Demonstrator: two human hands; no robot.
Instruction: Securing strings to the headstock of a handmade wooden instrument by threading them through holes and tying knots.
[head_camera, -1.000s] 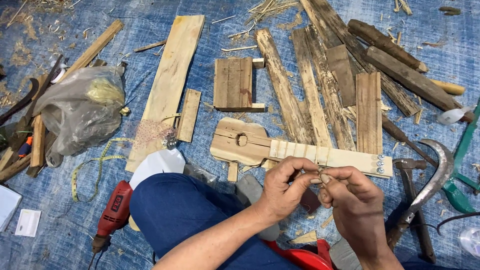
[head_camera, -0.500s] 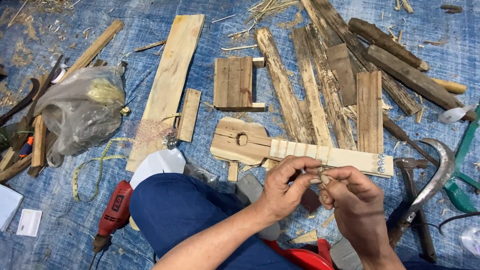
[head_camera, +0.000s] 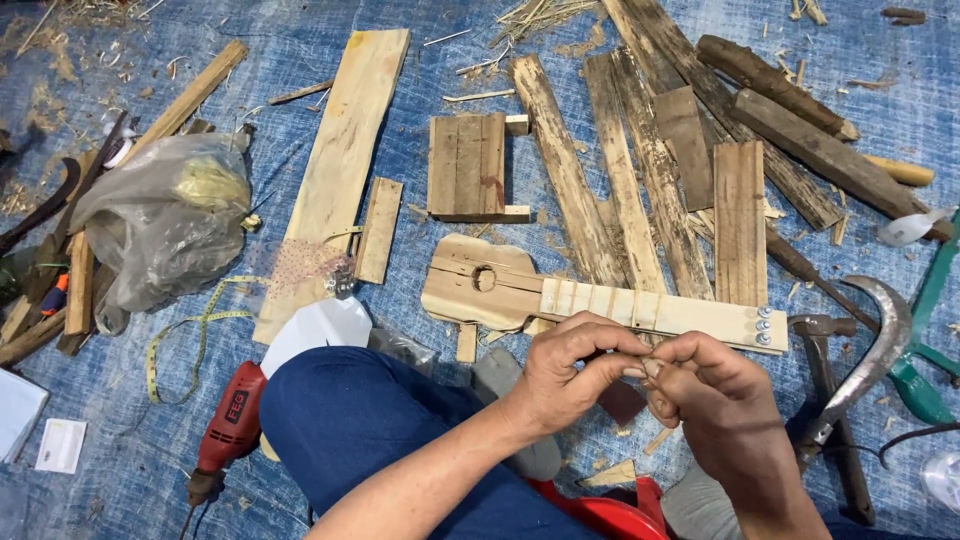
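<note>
- Left hand (head_camera: 565, 375): I see fingertips pinched on something tiny, too small to identify.
- Right hand (head_camera: 715, 405): fingertips closed, meeting the left's; item hidden between them.
- Wooden guitar (head_camera: 590, 300): just beyond the hands, neck partly covered.
- Drill (head_camera: 228, 425): cord cut off.

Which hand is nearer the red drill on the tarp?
Left. The left hand is toward the red drill; the right hand lies beyond it, farther right. Both are well apart from the drill.

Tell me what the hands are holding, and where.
Both hands, left hand and right hand, pinch something tiny between fingertips; too small to identify.
</note>
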